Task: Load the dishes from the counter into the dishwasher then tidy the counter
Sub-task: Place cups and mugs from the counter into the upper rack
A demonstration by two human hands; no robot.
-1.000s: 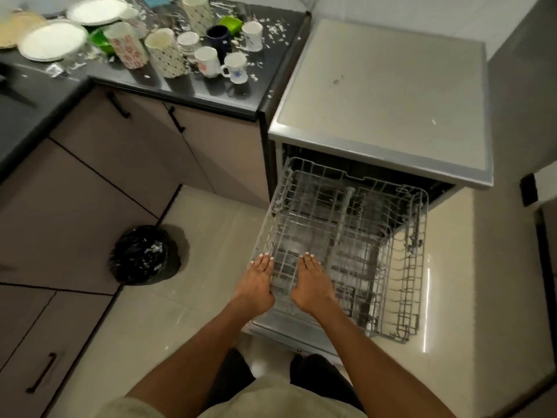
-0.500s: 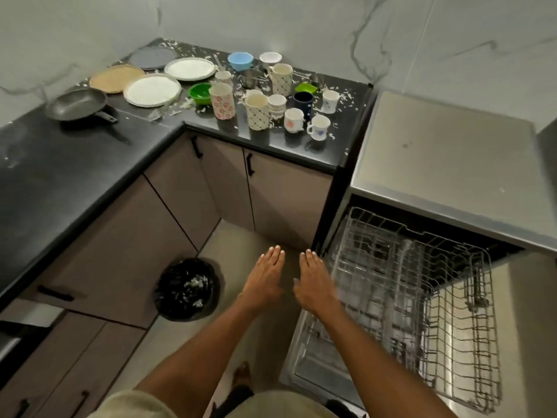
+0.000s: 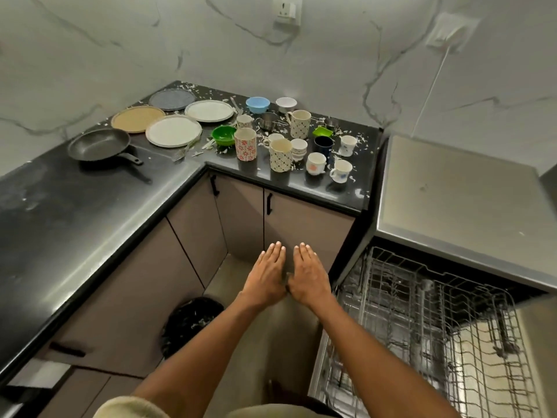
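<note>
Both hands had lifted off the dishwasher rack (image 3: 428, 333); left hand (image 3: 266, 276) and right hand (image 3: 307, 274) hung flat, fingers straight, holding nothing. Four plates (image 3: 173, 130) and one pan (image 3: 99, 144), handle pointing near-right, lay on the far counter (image 3: 90, 200)

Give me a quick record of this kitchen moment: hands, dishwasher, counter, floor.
left hand: left hand open, flat, holds nothing
right hand: right hand open, flat, beside the left
dishwasher: rack pulled out, no dishes seen in it
counter: frying pan, four plates, bowls, mugs, including floral mug, among white scraps
floor: black bin bag by the cabinets
</note>
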